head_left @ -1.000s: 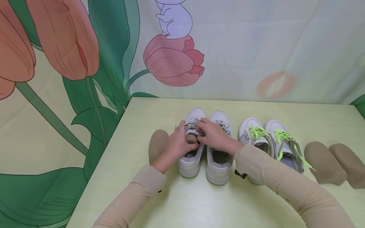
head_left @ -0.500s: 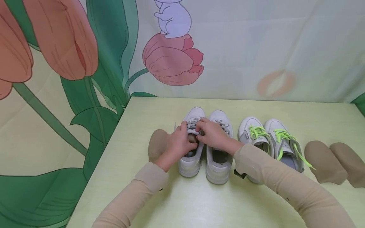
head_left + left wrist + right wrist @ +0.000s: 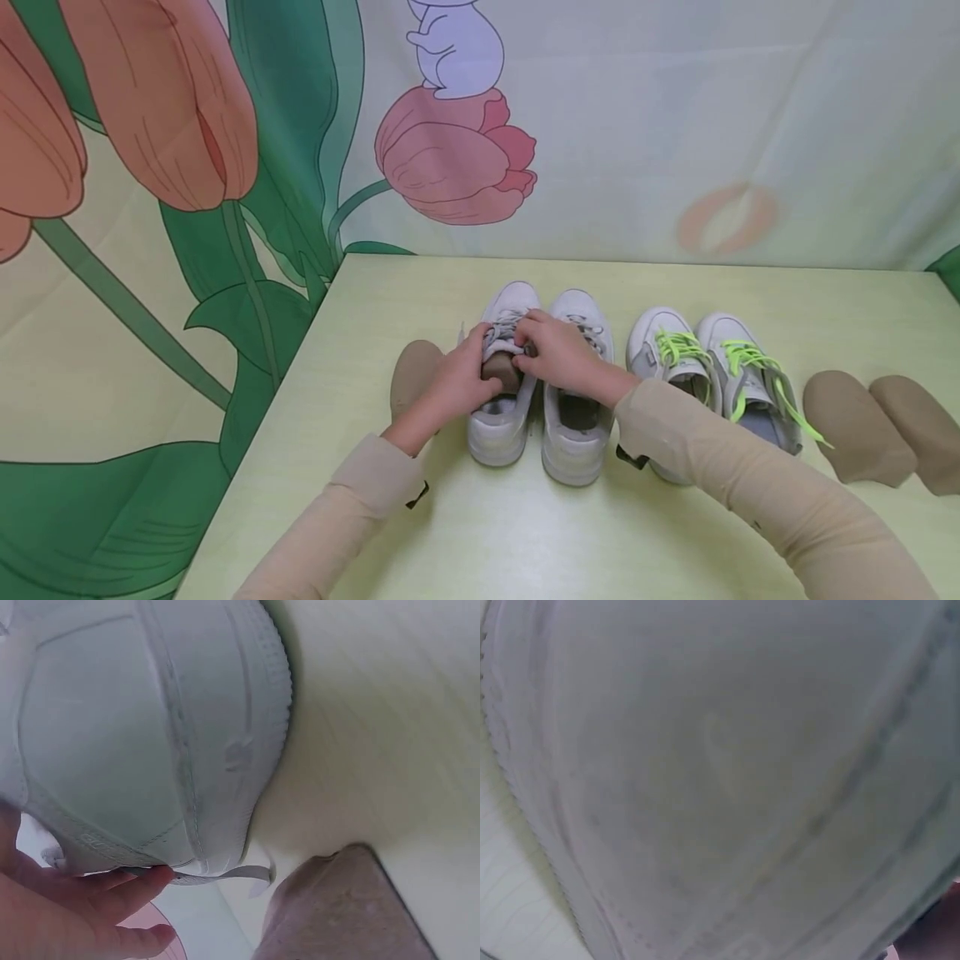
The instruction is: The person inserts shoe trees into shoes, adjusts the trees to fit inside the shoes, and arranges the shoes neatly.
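I see left hand (image 3: pixel 459 382) grip shoe (image 3: pixel 498 442) at 9 o'clock, right hand (image 3: pixel 561 354) at 3 | insert (image 3: pixel 503 367) in its mouth | right hand overhangs twin (image 3: pixel 572 458), 3 | left partly hides loose insert (image 3: pixel 413 372), 9

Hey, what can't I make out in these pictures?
Head view: front of the brown insert, hidden inside the leftmost shoe.
Head view: part of the leftmost insert, behind the left hand.
Head view: right side of the far-right insert, cut off by the frame edge.
Right wrist view: fine markings on the close-up shoe, blurred.
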Demonstrator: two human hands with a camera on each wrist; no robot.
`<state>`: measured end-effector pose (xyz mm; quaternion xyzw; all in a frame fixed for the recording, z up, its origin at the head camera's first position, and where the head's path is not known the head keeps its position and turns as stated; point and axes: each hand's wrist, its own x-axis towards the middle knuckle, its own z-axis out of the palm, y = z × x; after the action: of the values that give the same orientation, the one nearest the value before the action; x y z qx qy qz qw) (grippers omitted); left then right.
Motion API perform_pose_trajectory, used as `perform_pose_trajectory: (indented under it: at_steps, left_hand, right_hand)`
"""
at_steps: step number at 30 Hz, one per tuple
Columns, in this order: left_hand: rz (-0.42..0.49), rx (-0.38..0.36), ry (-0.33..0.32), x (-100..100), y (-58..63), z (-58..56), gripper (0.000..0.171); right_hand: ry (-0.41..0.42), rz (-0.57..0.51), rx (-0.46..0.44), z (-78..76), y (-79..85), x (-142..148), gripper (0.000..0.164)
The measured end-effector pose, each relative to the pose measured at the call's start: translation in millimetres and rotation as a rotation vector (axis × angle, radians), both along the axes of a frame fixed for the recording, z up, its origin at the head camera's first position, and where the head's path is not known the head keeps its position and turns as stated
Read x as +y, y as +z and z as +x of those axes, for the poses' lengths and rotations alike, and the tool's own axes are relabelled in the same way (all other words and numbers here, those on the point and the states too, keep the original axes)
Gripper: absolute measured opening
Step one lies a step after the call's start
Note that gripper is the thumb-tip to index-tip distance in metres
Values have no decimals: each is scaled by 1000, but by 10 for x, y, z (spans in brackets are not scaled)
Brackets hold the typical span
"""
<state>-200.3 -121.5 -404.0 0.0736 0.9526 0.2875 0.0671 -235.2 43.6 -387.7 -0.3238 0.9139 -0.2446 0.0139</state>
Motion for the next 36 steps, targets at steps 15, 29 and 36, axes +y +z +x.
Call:
perform_pose_trajectory:
  at_steps: [15,29,36]
  left_hand:
    - [81,170,0,-74,-90,79,51]
    - [46,154,8,-87,-58,82,44]
    - [6,206,11,-54,-29,56,43]
  right_hand:
    - [-8,9,9,1,-5,-9,14]
    - [-16,18,9,11,5,-17,14]
    - [-13,20,2,17,13,-14,13]
